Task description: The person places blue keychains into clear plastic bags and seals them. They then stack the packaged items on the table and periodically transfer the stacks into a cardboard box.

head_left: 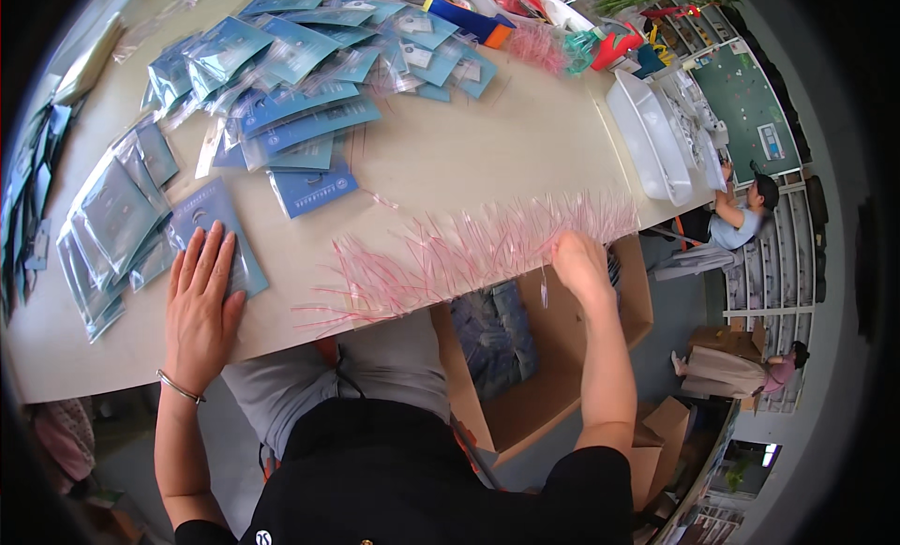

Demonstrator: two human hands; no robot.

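We are resting the left hand [199,287], flat and open, on a blue packet [246,264] on the desk [469,142], and holding the right hand [574,261] curled at pink strings [459,250], grasp unclear; we are judging the packet light, slick, best edge-gripped.

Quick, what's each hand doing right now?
Left hand: open, resting flat on a blue packet.
Right hand: closed, by the pink strings; can't tell what it's holding.

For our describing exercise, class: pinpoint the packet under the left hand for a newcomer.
On the pale table, look left, by the person's edge. Just right of the fanned packets lies a blue packet. Unlike them, it has the left hand lying flat on it.
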